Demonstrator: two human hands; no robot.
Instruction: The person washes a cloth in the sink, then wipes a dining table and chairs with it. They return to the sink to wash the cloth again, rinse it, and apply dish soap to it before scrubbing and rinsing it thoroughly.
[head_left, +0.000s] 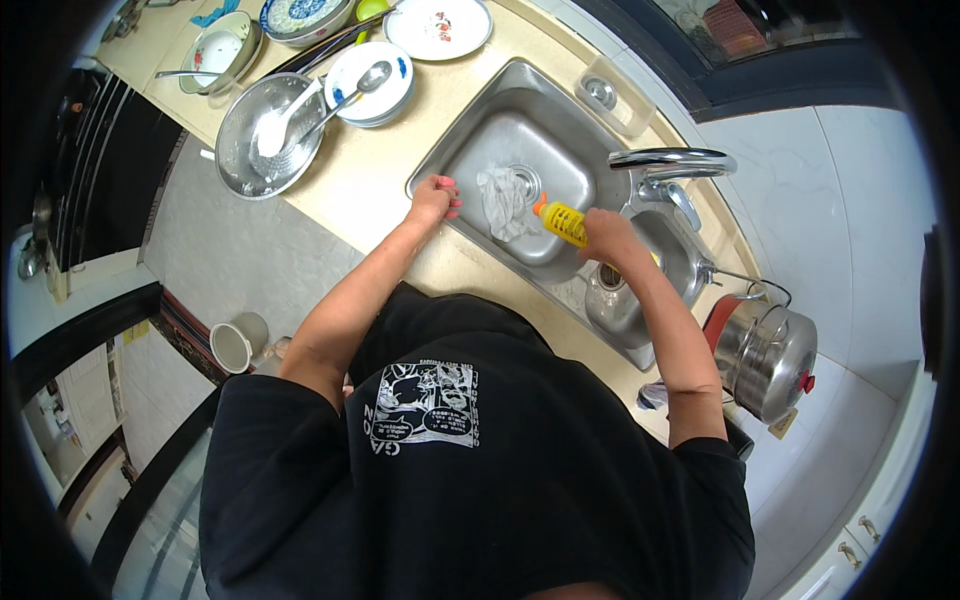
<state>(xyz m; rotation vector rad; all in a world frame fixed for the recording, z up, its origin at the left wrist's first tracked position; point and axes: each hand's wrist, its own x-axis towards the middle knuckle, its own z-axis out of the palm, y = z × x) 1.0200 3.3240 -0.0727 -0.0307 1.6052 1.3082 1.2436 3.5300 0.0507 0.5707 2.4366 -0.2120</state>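
My right hand (609, 238) grips a yellow squeeze bottle (564, 223) with an orange cap, tilted over the large basin of a stainless steel sink (499, 124). The cap points at a wet white cloth (504, 204) lying by the drain (527, 181). My left hand (436, 201) is at the basin's near left edge, fingers curled; whether it holds anything is not clear. A chrome faucet (671, 161) stands behind the sink, its spout above the basin's right side. Part of the small basin (660, 232) is hidden by my right arm.
Left on the counter (349, 191) are a metal bowl (225, 154) with a white scoop, stacked plates (370, 112) with a spoon, an oval plate (437, 28) and more bowls (244, 34). A clear plastic container (637, 112) sits behind the sink, a steel pot (772, 352) to its right.
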